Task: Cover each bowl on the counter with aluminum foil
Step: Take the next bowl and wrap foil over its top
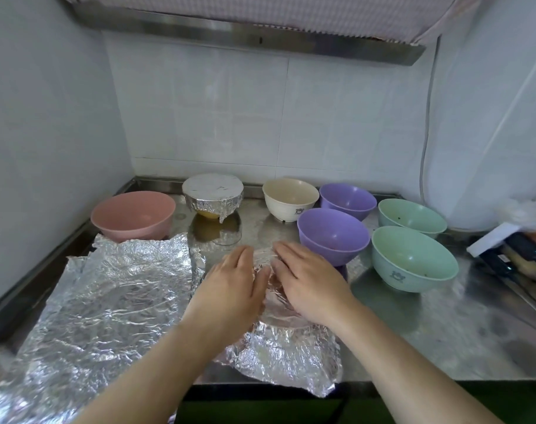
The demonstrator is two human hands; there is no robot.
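Both hands (230, 289) flat on foil (279, 356) | no writing readable

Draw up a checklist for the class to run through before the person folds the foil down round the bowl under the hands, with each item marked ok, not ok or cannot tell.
1. Both hands flat on the foil: left hand and right hand press on the foil sheet. Ok.
2. Sheet overhangs the near side: ok.
3. Sheet overhangs the far side: cannot tell, hands hide it.
4. Room on the right: the near purple bowl stands very close. Not ok.
5. Spare foil ready for later bowls: ok.
6. Earlier covered bowl sealed: ok.
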